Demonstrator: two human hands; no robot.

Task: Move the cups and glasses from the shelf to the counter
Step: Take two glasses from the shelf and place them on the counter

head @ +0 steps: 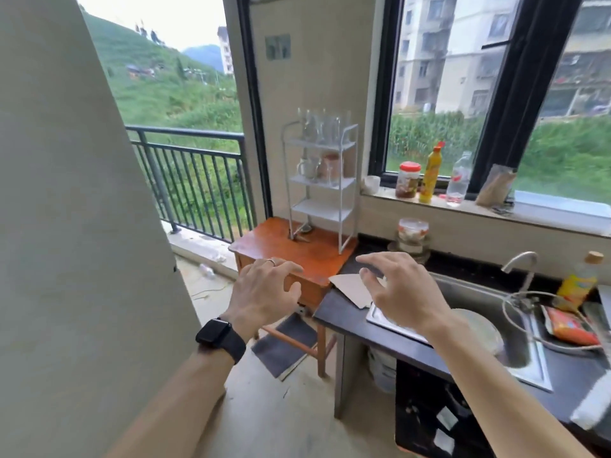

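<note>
**Item:** clear drinking glasses (322, 127), a close cluster whose number cannot be told.
**Location:** top tier of the white three-tier metal shelf (322, 211), at twelve o'clock from the hands.

**Middle tier:** white ceramic mug (306, 168) with its handle turned to nine o'clock. An orange-tinted tumbler (332, 165) stands at its three o'clock, with further clear glass beside it.

**Support:** the shelf stands on an orange-brown wooden table (307, 256).
**Destination:** dark counter (337, 312) at five o'clock of the shelf. It carries a steel sink (479, 292) and a piece of brown cardboard (350, 289).

**Handling, as judged:** light, rigid, smooth-walled and breakable, and likely to slip. The glasses stand crowded, so lifting one may knock its neighbour. Best taken singly, round the mid-wall and lifted straight up. The mug is best taken by its handle.

**Left hand** (264, 292): palm down, fingers spread wide and slightly bent, holding nothing. It hovers over the table's near edge at seven o'clock of the shelf. A black wristwatch (216, 333) is on the wrist.

**Right hand** (403, 292): same pose, wide and holding nothing. It is over the counter corner and the cardboard, at five o'clock of the shelf.

Neither hand reaches the shelf yet.
</note>
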